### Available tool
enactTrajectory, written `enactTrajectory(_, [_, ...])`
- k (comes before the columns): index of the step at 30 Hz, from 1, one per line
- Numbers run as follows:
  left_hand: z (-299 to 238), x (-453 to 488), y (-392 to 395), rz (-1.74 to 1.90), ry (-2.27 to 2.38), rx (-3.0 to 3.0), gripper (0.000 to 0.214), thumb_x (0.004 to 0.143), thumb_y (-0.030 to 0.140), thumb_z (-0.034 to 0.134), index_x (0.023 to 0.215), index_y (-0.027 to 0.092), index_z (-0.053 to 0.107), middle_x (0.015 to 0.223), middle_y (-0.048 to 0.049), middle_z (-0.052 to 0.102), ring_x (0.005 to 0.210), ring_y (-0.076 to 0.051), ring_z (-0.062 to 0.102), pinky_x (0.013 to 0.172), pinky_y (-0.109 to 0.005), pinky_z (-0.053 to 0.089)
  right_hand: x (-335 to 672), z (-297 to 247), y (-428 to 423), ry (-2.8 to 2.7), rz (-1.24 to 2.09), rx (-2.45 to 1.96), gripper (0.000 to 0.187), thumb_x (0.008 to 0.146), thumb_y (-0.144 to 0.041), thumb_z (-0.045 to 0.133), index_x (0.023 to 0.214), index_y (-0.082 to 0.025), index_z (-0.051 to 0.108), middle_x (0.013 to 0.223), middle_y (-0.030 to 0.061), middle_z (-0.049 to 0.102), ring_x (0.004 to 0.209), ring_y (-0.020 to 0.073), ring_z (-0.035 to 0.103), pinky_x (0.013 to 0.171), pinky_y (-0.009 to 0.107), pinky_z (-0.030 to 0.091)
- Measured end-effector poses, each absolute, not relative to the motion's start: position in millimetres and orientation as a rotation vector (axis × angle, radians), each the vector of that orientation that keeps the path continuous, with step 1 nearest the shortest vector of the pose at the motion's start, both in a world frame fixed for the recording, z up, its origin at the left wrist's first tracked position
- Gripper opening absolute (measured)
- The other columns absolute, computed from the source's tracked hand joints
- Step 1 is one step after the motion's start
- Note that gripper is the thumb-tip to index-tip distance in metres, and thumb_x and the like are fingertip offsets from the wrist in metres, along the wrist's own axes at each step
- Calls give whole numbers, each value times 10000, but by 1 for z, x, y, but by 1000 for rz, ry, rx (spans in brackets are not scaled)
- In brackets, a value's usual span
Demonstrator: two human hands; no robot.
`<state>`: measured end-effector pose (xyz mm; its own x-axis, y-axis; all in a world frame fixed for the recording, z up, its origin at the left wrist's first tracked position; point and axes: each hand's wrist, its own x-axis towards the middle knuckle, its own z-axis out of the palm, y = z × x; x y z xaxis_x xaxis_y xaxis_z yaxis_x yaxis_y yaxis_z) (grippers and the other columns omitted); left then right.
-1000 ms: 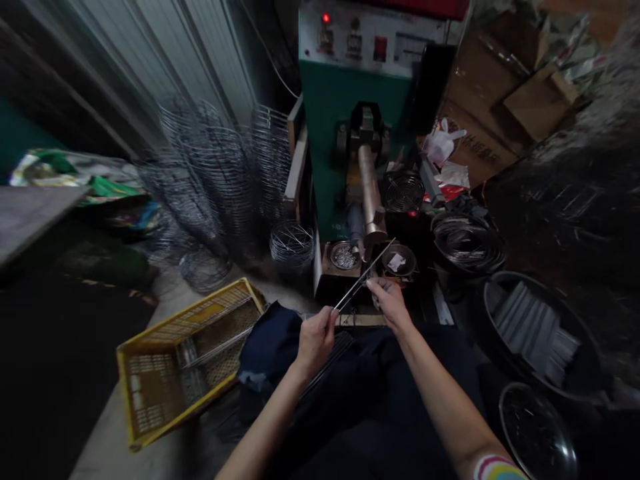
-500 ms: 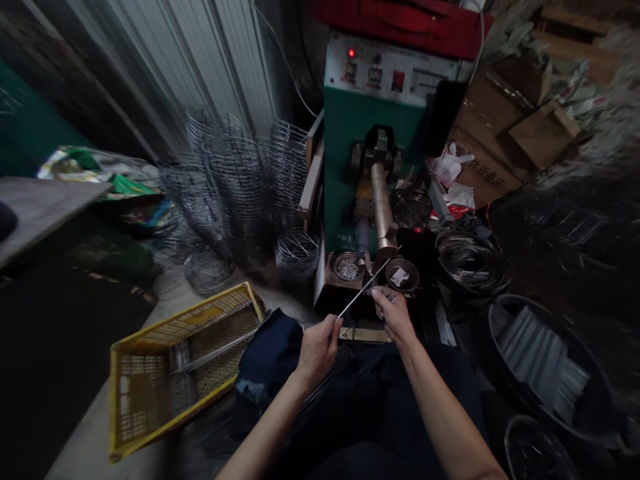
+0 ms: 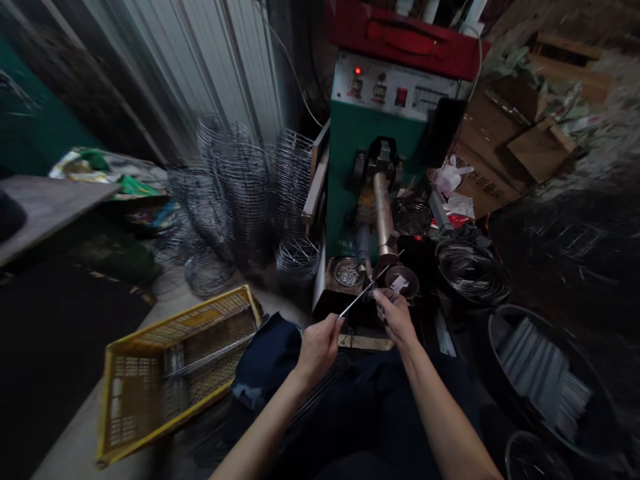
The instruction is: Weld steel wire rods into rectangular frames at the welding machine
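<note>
My left hand [image 3: 319, 350] is closed around the near end of a thin straight metal rod [image 3: 356, 304]. The rod slants up and to the right, its far end close under the thick metal arm [image 3: 384, 217] of a green spot-welding machine [image 3: 343, 153]. Beside the rod, my right hand [image 3: 396, 316] is closed in a pinch; whatever lies between its fingertips is too small and dark to make out. A round dish of small metal pieces [image 3: 347, 271] sits left of the rod. Behind my right hand is a dark dish [image 3: 411, 285] with pale scraps.
On the left, a yellow plastic crate [image 3: 143, 340] holds several rods. Stacks of wire rings [image 3: 240, 187] stand behind it. A coil of wire [image 3: 467, 270] and a black tub [image 3: 493, 333] with grey strips are at right. Cardboard boxes [image 3: 493, 160] lean at the back right.
The view has tilted up slightly, so the machine appears lower in it. Both hands keep almost the same place and hold, with the rod still at the machine's arm.
</note>
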<state>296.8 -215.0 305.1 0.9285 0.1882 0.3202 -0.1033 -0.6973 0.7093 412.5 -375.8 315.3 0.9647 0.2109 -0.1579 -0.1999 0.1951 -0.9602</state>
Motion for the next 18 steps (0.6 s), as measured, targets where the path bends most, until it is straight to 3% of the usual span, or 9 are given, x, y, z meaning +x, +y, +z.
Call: enactTrajectory(18, [302, 297, -214, 464, 61, 2237, 291, 987, 290, 376, 720, 209, 459, 574, 29, 479, 492, -104, 466, 538, -235, 308, 415, 313, -374, -5, 295, -1357, 366, 653, -457, 808, 759, -147, 645, 463, -100, 350, 390, 35, 253, 372, 183, 170])
